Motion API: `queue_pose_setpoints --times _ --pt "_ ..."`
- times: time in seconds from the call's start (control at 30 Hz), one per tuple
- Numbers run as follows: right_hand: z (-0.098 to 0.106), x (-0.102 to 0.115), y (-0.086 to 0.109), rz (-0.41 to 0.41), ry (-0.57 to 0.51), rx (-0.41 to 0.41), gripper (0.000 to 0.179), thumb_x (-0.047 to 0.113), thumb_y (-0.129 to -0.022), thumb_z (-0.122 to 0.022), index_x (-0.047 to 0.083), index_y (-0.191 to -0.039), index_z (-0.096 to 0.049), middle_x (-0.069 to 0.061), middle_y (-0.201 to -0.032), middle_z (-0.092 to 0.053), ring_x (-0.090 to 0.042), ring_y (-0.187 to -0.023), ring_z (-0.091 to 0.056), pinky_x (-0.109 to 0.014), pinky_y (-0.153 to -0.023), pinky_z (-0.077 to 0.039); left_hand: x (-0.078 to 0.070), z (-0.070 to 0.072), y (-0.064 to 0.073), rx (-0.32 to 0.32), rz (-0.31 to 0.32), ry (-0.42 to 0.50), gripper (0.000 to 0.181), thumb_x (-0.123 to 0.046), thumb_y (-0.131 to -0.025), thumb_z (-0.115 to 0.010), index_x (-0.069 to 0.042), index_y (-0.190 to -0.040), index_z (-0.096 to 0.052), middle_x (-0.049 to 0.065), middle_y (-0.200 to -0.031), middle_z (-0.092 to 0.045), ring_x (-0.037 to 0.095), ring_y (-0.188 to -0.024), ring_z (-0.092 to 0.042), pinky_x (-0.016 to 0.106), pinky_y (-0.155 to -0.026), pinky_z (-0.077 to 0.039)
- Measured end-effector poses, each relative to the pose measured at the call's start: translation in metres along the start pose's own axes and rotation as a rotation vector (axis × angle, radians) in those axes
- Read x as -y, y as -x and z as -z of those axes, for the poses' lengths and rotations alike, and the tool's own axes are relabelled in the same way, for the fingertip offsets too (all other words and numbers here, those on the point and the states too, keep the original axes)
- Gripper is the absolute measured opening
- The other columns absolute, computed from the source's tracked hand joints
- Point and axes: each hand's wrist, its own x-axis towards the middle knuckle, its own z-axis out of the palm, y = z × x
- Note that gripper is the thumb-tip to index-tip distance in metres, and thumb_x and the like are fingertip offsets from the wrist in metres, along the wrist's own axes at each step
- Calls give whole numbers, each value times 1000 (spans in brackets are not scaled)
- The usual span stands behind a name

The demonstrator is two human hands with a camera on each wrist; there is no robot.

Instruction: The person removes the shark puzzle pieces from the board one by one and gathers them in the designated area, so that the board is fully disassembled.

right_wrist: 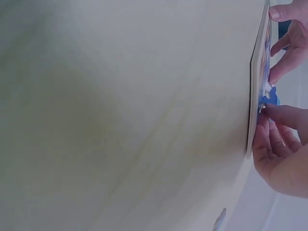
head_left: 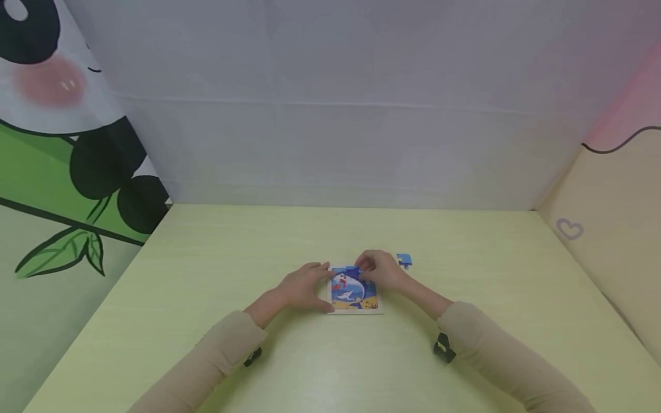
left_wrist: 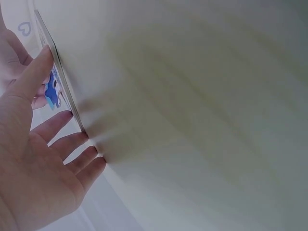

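A small jigsaw puzzle (head_left: 347, 297) with an undersea picture, a white whale-like shape among blue and sand, lies in a pale frame on the table. My left hand (head_left: 303, 287) rests along the frame's left side, thumb at the near corner and fingers spread toward the far one. At the puzzle's far edge my right hand (head_left: 381, 269) pinches a blue puzzle piece (right_wrist: 272, 96) between thumb and fingers. That piece stands tilted up from the board in the right wrist view, partly covered by the fingertips.
Another blue puzzle piece (head_left: 405, 260) lies loose on the table (head_left: 465, 258), just beyond the right hand. A grey panel (head_left: 335, 155) rises behind the table. Painted walls stand at both sides, the right one with a small heart (head_left: 570, 229).
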Motion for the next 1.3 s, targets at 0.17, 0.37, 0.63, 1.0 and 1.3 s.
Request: queue_pose_setpoints --times 0.17,0.37,0.63,1.0,1.3 --pt "4 -3 -1 -6 -34 20 17 -1 -77 -66 3 -93 -64 -2 -82 -63 -14 -77 -59 -27 -72 -52 3 -3 -2 -4 -8 -1 73 -42 -71 -74 -12 -132 -48 12 -144 -33 31 -132 -28 49 -103 -31" --pt "7 -2 -1 -40 -83 31 20 -1 -76 -66 2 -96 -65 -4 -83 -63 -15 -77 -59 -27 -71 -52 3 -4 -4 -3 -4 -10 74 -44 -71 -73 -12 -133 -47 10 -145 -32 30 -132 -27 49 -103 -31" --pt "13 0 -2 -69 -117 33 21 -2 -77 -64 1 -98 -64 -7 -86 -63 -16 -76 -59 -26 -66 -52 5 -4 -5 -3 -2 -9 74 -43 -71 -73 -12 -133 -47 11 -145 -31 31 -132 -27 49 -104 -29" --pt "39 -8 6 7 -119 4 17 -2 -80 -61 -3 -97 -64 -11 -85 -64 -18 -78 -60 -28 -68 -53 5 -5 -3 -2 -4 -26 73 -44 -71 -73 -13 -132 -48 11 -145 -31 31 -133 -26 50 -104 -29" --pt "67 -39 14 -12 -91 10 18 2 -83 -60 -5 -99 -63 -12 -86 -64 -19 -76 -60 -29 -66 -53 6 -6 -4 -15 -7 -21 72 -43 -70 -74 -12 -131 -49 12 -144 -32 32 -132 -28 50 -102 -31"
